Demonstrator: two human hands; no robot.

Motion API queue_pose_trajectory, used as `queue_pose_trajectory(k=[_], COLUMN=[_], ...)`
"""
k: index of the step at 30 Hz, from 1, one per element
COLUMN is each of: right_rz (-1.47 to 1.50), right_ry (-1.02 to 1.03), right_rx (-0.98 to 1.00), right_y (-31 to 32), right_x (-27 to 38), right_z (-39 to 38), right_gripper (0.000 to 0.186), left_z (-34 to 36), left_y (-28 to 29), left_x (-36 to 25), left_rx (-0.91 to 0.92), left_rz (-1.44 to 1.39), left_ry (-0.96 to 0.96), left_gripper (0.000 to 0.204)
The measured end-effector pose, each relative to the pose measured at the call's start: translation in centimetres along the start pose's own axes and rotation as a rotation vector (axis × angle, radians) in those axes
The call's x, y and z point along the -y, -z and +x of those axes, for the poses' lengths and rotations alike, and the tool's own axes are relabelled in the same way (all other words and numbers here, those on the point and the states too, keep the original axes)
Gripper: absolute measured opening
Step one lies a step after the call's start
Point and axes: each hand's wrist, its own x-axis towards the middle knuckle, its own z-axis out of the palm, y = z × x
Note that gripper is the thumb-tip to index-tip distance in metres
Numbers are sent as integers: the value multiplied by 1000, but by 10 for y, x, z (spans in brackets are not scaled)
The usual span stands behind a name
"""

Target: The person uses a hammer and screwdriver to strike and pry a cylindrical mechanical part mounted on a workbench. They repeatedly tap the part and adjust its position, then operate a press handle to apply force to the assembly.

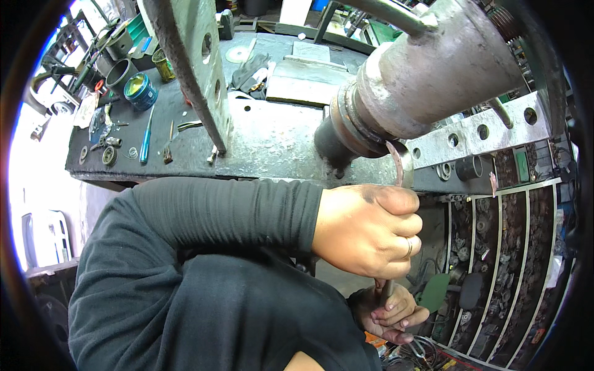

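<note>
The curved grey metal hook tool stands beside the ringed lower end of the large grey metal cylinder. Upper hand and lower hand each grip its shaft, fingers wrapped round; it looks stiff, fairly heavy, perhaps greasy, best held along that shaft.

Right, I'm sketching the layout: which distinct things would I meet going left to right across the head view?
Small round toothed metal gear → slim blue-handled screwdriver → upper bare hand → short dark open-ended tube.
</note>
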Motion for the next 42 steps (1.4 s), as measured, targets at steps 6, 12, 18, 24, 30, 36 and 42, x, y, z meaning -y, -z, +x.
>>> queue_pose_trajectory(k=[6,12,18,24,30,36,42], right_rz=[4,46,77,-69,-128,-6,-7], right_ry=[14,68,83,130,-59,-24,6], right_rx=[-6,-19,143,288,555,605,723], right_y=[2,0,-4,-12,-16,-28,-43], right_x=[-3,-8,6,14,42,30,21], right_z=[1,5,28,58,95,113,122], right_gripper=[31,28,27,29,24,18,15], left_z=[0,0,8,17,26,30,32], left_y=[2,1,1,-5,-5,0,2], left_x=[2,2,0,-1,-3,-4,-2], left_rx=[16,39,-59,-201,-265,-285,-331], left_rz=[-19,-5,-21,-55,-72,-82,-101], left_ry=[2,5,53,116,183,230,229], left_gripper=[20,21,22,23,22,20,21])
